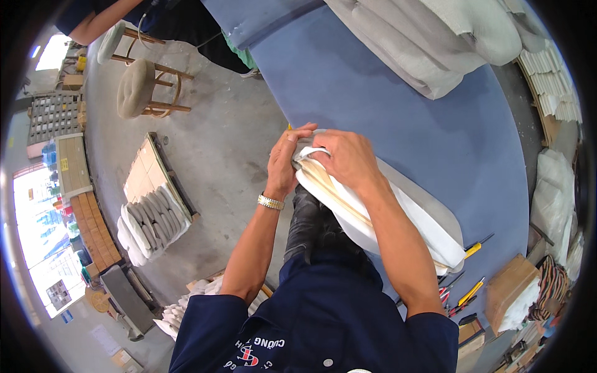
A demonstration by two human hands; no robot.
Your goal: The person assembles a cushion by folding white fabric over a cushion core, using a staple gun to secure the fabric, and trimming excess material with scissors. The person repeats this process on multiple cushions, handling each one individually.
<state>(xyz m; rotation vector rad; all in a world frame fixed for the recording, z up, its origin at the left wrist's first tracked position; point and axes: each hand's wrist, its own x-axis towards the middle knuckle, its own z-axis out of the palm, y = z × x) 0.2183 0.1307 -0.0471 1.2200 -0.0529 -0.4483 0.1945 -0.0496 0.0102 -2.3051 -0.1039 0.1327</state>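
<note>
A long cushion pad (398,211) with a grey cover, white padding and a pale wooden edge lies over the near edge of a blue-covered table (398,105). My left hand (285,160), with a gold watch on the wrist, pinches the cover at the pad's near end. On that same end my right hand (345,156) presses down, fingers curled over the white fabric fold. Both hands touch each other at the pad's tip.
Several grey cushions (429,37) are stacked at the table's far side. Yellow-handled tools (472,248) lie on the table at right near a wooden box (507,292). Two round stools (137,87) and a stack of pads (149,224) stand on the concrete floor at left. Another person (99,18) is at top left.
</note>
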